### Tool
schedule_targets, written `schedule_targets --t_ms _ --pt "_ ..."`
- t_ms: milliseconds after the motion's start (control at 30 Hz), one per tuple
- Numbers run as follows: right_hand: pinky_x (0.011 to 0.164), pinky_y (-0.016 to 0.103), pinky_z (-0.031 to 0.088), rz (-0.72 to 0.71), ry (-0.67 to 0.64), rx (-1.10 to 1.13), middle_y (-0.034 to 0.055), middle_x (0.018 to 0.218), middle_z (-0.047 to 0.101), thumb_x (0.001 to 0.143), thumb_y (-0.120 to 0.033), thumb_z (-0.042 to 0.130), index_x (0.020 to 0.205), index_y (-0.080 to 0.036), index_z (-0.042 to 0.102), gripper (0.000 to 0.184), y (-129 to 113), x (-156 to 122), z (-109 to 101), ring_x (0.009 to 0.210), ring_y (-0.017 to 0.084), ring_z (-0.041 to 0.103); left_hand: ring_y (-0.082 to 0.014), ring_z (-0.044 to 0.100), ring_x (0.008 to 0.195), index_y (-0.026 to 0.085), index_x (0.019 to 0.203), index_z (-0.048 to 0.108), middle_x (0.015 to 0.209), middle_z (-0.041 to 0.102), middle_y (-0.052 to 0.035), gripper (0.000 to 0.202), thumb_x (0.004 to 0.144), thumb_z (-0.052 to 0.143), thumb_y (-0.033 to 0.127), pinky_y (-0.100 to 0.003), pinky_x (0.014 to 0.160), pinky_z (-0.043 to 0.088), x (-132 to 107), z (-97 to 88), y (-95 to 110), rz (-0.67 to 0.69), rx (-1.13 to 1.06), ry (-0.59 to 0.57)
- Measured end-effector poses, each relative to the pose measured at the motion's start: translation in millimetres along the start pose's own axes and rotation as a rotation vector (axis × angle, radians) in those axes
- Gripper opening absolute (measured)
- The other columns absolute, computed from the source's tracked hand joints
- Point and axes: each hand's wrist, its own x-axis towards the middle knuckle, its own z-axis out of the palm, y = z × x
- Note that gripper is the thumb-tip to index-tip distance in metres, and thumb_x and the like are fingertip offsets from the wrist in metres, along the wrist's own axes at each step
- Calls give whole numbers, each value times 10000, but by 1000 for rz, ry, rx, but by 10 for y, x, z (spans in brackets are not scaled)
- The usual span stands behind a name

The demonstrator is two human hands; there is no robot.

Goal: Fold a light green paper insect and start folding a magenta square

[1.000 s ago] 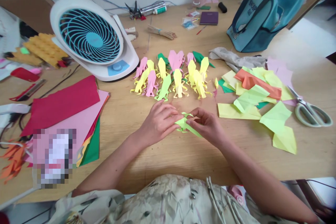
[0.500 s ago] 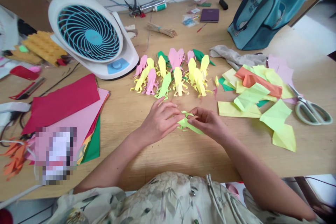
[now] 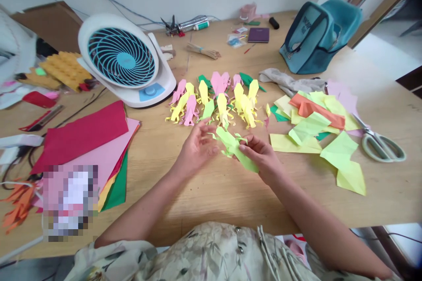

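A light green folded paper insect (image 3: 234, 148) is held just above the wooden table (image 3: 217, 193) in front of me. My right hand (image 3: 263, 158) grips its rear half from below, fingers closed round it. My left hand (image 3: 197, 145) is at its head end, fingers loosely curled and pinching the front tip. Behind them stands a cluster of finished paper insects (image 3: 216, 100) in yellow, pink and green.
A white and teal desk fan (image 3: 122, 60) stands at the back left. Stacked coloured sheets (image 3: 86, 149) lie left. Cut paper scraps (image 3: 323, 129) and scissors (image 3: 379, 144) lie right. A teal bag (image 3: 316, 37) and grey cloth (image 3: 290, 81) sit behind them.
The green paper insect has been lifted and turned so more of its body shows. My left hand has opened slightly at its head end. The view shifted a little.
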Motion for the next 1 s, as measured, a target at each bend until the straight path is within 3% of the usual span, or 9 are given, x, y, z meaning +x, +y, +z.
schedule_targets --t_ms 100,233,333,567,767,1000 --pt "612 284 519 25 -12 2 -32 724 682 623 -444 892 787 -221 590 410 31 -5 16 610 140 652 -217 684 992 191 1262 600 1180 689 -127 603 771 812 470 -344 865 535 10 56 -49 -248 -377 -125" --pt "591 258 490 71 -56 19 -26 728 689 629 -444 889 790 -215 597 405 98 -25 34 621 142 663 -170 707 827 268 1261 596 1030 727 -37 620 718 868 391 -286 751 542 0 126 -66 -321 -599 -165" --pt "583 237 470 87 -77 26 -27 720 688 646 -437 885 795 -210 606 389 130 -43 39 620 129 655 -153 706 796 309 1278 570 1020 720 -8 641 714 873 352 -279 733 558 -19 139 -88 -309 -625 -177" --pt "561 242 465 94 -89 -1 -23 721 683 634 -449 886 797 -210 608 401 152 -47 29 624 143 660 -160 675 741 146 1002 716 899 729 -70 408 689 887 344 -280 700 565 -35 135 -144 -347 -574 -217" --pt "566 249 478 105 -63 61 -35 707 681 611 -431 898 751 -208 591 405 141 -55 65 572 124 639 -155 671 709 140 998 744 983 744 -96 434 652 907 346 -297 678 568 -58 208 -221 -371 -625 -178" --pt "512 239 418 42 -9 -73 -38 649 641 649 -516 860 772 -210 579 434 125 -61 43 539 117 580 -142 655 671 136 981 761 915 755 -88 431 636 917 343 -263 649 529 -82 253 -262 -386 -584 -118"
